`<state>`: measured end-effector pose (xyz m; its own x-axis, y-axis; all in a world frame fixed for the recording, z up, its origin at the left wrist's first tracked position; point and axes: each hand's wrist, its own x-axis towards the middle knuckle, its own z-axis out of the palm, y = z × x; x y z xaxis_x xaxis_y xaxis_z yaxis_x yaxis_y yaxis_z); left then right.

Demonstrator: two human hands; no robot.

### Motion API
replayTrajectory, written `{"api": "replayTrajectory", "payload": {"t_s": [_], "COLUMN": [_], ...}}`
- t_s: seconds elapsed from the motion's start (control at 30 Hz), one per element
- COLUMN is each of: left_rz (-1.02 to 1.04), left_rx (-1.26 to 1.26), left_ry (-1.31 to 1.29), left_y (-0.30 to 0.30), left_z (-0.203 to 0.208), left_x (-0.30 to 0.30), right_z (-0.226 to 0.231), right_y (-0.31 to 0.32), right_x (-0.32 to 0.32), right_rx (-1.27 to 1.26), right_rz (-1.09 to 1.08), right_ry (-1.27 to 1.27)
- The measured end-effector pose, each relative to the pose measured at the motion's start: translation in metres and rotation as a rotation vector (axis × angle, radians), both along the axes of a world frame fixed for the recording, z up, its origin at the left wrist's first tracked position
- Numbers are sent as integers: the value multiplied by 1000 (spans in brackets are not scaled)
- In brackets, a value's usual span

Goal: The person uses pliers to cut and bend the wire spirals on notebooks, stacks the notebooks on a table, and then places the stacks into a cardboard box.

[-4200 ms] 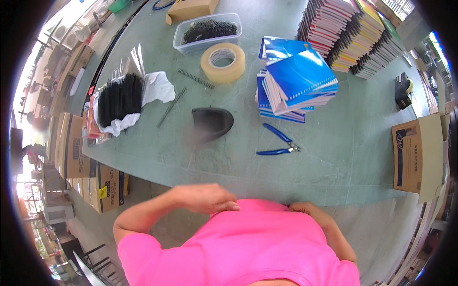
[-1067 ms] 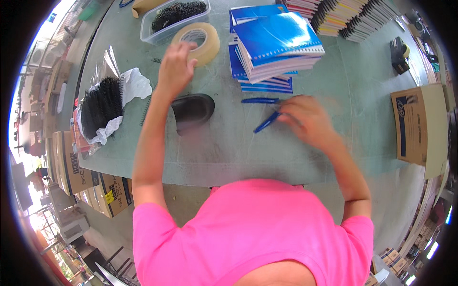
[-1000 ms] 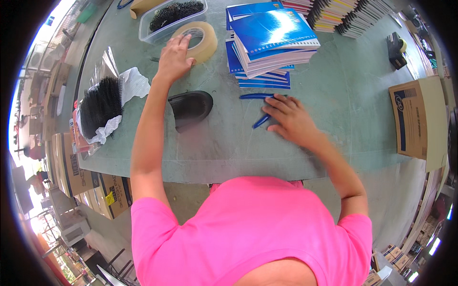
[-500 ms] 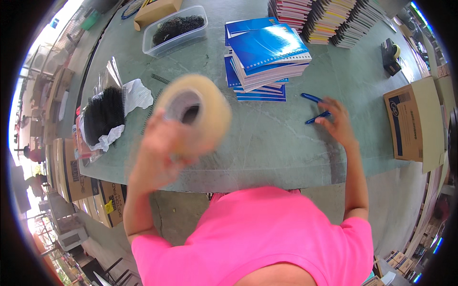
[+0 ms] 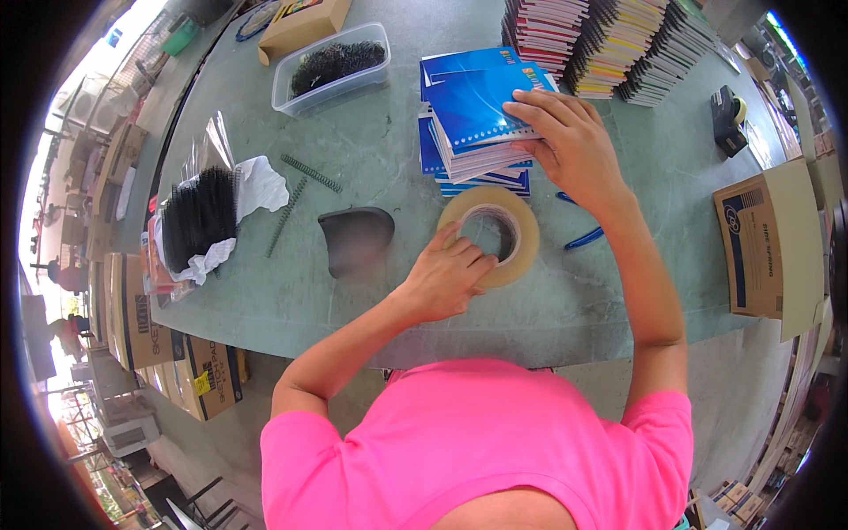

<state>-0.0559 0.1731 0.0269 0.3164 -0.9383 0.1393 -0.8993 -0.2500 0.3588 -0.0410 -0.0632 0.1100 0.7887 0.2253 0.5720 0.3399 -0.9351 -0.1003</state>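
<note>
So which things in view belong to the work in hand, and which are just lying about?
In hand or touched:
- tape roll, left hand gripping it
- blue notebooks, right hand on top

Seemingly lying about:
- blue-handled tool
- curved black piece
- two loose coils
- clear tub

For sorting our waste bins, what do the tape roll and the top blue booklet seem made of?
The tape roll looks like smooth plastic film, judging by its translucent yellowish band; the paler core may be cardboard. The top blue booklet seems to have a glossy card cover, given its sheen, over white paper, seen at the edges.
</note>
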Motion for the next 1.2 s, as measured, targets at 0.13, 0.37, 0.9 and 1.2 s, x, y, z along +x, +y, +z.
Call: {"api": "replayTrajectory", "payload": {"t_s": [0.13,0.37,0.9,1.2], "left_rz": [31,119,336,283], "left_rx": [13,-176,-676,-512], "left_ry": [-1,-26,925,639], "left_y": [-3,-10,-24,-8], "left_z": [-4,8,32,17], "left_x": [8,27,58,63], "right_z": [4,23,-68,-25], "right_y": [-1,-20,23,69], "right_x": [4,25,-47,-33], "right_rx": [38,6,1401,212], "right_rz": [22,58,24,-1], "right_ry": [25,-103,533,84]}}
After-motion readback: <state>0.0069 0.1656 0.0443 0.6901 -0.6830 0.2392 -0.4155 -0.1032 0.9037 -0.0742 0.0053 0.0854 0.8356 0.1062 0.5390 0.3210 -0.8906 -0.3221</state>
